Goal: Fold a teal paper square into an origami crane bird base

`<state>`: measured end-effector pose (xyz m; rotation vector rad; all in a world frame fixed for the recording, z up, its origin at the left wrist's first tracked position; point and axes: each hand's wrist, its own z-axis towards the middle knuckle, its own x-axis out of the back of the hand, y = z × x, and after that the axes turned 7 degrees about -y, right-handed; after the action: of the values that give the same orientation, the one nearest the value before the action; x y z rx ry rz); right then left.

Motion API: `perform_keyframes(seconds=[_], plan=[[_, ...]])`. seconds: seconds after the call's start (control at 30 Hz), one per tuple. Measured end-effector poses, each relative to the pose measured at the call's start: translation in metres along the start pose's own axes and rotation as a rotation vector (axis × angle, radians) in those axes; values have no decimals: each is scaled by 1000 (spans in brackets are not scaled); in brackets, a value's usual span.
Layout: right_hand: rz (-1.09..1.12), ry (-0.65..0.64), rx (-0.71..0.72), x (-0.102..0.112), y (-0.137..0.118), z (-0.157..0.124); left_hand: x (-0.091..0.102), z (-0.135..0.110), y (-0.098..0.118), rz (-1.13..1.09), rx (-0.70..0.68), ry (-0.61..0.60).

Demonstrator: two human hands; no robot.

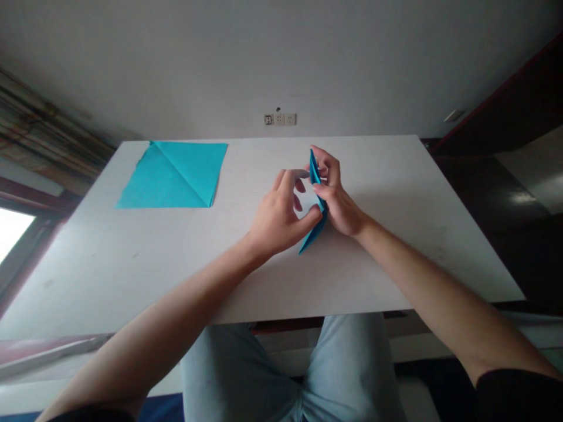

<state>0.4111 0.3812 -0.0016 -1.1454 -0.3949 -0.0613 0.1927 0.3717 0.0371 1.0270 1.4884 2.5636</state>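
Folded turquoise paper held on edge between two bare hands

A narrow, folded piece of turquoise paper (315,232) is held above a white table (440,269), right of the middle and between the far and near edges. Its long, slightly bowed edge is turned toward the viewer, and one pointed end is aimed at the near edge. By the right hand (341,193) it is pinched from the right, the thumb laid on the edge and the fingers curled behind. The left hand (285,202) is loosely curved, with a wide gap between thumb and forefinger; the paper is touched by the thumb and apparently by the forefinger tip, but whether it is gripped there cannot be told.

Should the thumbs be pressed unevenly, the layers could be slid out of line and a crooked crease made; if the pinch were loosened, the folds could be sprung apart. A stray wrinkle could be caused by too hard a squeeze.

Near the far left corner, a flat turquoise sheet (176,181) is laid, marked by a straight diagonal crease; its left side looks ragged, its other edges cleaner. The tabletop is smooth, with faint smudges. Beyond the far edge, sockets (280,119) are set in a plain grey wall (343,64).
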Motion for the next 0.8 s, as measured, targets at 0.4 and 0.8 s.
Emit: perform_keyframes(seconds=[0.4, 0.8], plan=[[-53, 15, -27, 4, -2, 1, 0, 5, -14, -154, 52, -2], [-36, -9, 122, 8, -22, 0, -7, 8, -14, -166, 92, 34]])
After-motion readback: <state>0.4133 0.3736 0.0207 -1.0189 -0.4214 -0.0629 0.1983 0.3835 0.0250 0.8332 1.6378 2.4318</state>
